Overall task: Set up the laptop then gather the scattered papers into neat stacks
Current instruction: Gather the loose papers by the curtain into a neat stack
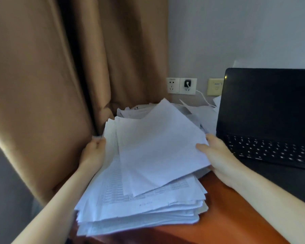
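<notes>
A thick, uneven pile of white printed papers (pixel 139 205) lies on the reddish wooden desk (pixel 224 221), its near corner overhanging the desk's left edge. My left hand (pixel 93 152) grips the pile's far left edge with curled fingers. My right hand (pixel 217 155) pinches the right edge of a few blank top sheets (pixel 158 143), thumb on top, lifting them skewed above the pile. More loose papers (pixel 136 111) lie behind, by the wall. The black laptop (pixel 271 124) stands open on the right with a dark screen.
A brown curtain (pixel 60 85) hangs close at the left, touching the papers' edge. Wall sockets (pixel 181 85) sit behind the desk, one holding a charger with a white cable (pixel 203 98) running toward the laptop. A yellowish wall plate (pixel 216 87) is beside them.
</notes>
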### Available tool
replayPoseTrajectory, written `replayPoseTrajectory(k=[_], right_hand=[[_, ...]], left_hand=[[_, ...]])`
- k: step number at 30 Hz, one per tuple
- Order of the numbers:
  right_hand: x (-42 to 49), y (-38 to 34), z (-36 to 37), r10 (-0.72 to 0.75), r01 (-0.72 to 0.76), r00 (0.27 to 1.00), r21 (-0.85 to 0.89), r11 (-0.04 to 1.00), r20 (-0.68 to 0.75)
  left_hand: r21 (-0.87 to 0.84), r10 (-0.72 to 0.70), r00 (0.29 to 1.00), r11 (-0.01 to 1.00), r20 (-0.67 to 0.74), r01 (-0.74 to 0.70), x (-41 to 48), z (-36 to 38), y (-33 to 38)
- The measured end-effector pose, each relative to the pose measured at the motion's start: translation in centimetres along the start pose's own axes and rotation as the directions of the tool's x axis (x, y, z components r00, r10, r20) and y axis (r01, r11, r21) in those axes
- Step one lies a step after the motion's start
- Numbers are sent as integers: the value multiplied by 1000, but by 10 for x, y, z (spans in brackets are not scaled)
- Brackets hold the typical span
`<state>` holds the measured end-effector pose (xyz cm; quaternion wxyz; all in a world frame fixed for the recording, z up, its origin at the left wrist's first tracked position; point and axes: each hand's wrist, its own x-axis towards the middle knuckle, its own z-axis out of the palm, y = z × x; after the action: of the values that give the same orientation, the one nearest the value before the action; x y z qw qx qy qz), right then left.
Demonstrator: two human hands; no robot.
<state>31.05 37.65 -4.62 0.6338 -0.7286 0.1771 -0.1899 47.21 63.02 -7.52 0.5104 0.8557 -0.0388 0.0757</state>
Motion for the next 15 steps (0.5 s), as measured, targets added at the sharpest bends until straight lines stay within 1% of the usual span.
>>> replayPoseTrajectory(k=[2, 4, 6, 9, 10, 13, 15], right_hand=[[-10, 4, 5, 45, -25, 987, -127, 992, 157], [-14, -2, 3, 59, 0, 972, -253, 967, 228], [-12, -7, 0, 58, 16, 970, -298, 955, 236], [-5, -7, 0, 41, 26, 984, -368, 930, 175], [-4, -5, 0, 33, 42, 982, -385, 922, 186], [-8, -3, 2, 31, 100, 955, -416, 904, 296], [-8, -7, 4, 44, 152, 929, -487, 860, 368]], left_hand=[[12, -39, 999, 999, 15, 39, 1, 0, 1], [36, -42, 998, 999, 36, 41, 2, 0, 1], [56, -32, 998, 998, 57, 29, 1, 1, 1], [52, -8, 996, 999, 87, 3, 1, -1, 1], [45, 1, 996, 999, 94, -6, 1, -1, 0], [30, 18, 996, 999, 91, -21, 0, -4, -2], [60, 40, 997, 997, 68, -44, 1, -5, -4]])
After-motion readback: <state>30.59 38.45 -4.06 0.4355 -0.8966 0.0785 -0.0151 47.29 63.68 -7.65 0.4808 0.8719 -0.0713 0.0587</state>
